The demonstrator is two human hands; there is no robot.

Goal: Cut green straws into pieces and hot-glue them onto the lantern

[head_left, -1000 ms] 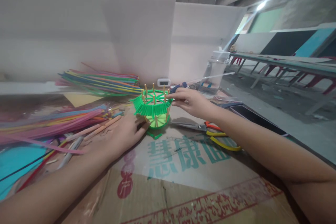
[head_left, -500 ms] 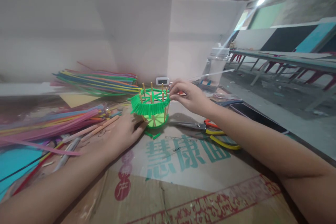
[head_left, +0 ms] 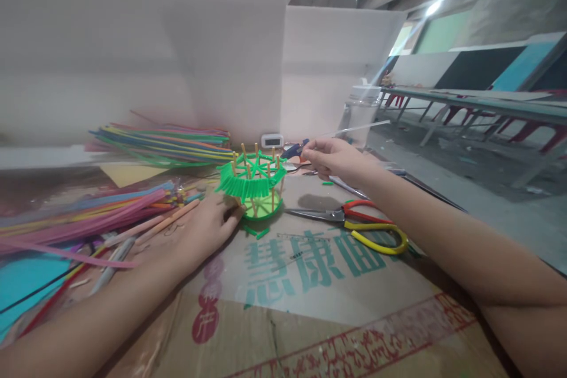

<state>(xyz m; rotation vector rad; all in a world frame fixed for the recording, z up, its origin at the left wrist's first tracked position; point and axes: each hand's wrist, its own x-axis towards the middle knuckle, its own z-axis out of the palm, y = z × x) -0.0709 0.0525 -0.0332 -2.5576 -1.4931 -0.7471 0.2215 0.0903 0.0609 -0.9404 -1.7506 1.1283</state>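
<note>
A small green two-tier craft model [head_left: 252,186] stands on the cardboard, built with thin wooden posts, a round base and a fringed upper ring. My left hand [head_left: 212,218] is closed at its base, thumb at the near side; some fingertips are hidden. To the right of the model, my right hand [head_left: 334,159] has its fingers curled on a dark blue glue gun [head_left: 295,150], whose tip points left towards the upper ring. A clear stick [head_left: 365,127] slants up beyond that hand. Scissors [head_left: 354,221] with red and yellow handles lie below my right forearm.
Bundles of coloured stems [head_left: 163,142] lie at the back left, with more pink strips [head_left: 101,221] nearer me. A small white digital display [head_left: 271,141] and a clear bottle [head_left: 361,112] stand behind. White panels [head_left: 221,41] wall the back. Green scraps [head_left: 257,232] lie before the model.
My right hand has drawn away to the right from the model's upper ring, and the blue glue gun now shows. The model tilts slightly differently; my left hand stays at its base.
</note>
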